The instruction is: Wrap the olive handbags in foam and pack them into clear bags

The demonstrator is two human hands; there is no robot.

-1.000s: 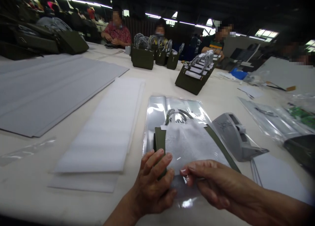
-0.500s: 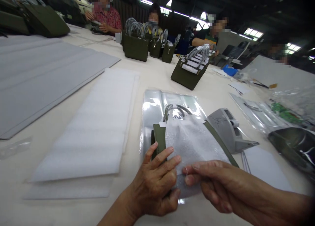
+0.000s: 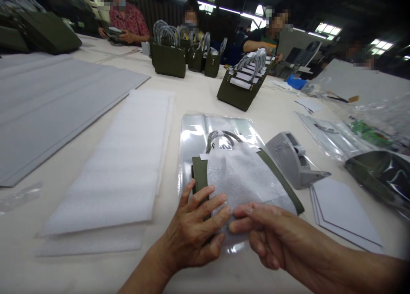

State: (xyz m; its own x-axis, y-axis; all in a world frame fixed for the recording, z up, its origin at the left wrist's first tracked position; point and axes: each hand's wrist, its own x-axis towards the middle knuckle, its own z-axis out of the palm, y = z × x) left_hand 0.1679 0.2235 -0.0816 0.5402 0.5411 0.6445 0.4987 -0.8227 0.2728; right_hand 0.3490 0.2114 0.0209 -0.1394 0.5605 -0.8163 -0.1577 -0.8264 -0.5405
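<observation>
A green handbag [image 3: 200, 173] lies on clear plastic sleeves [image 3: 192, 134], with a white foam sheet [image 3: 243, 174] over its front and its wrapped handles pointing away from me. My left hand [image 3: 200, 228] rests on the sheet and the bag's left edge, fingers spread. Beside it, my right hand [image 3: 267, 232] has thumb and forefinger brought together at the sheet's lower part; whatever may be between those fingertips is too small to make out. Just right of the bag sits a grey tape dispenser [image 3: 290, 157].
White foam sheets [image 3: 112, 157] and a large grey sheet stack [image 3: 57, 97] lie to the left. Finished green bags [image 3: 168, 59] stand farther back. White cards [image 3: 344, 213] and a plastic-wrapped green item [image 3: 381, 179] are on the right. People sit across the table.
The view has shifted slightly. My right hand's pinched fingers have moved a little left and up over the sheet, closer to my left hand, and the thin thread seen between them no longer shows.
</observation>
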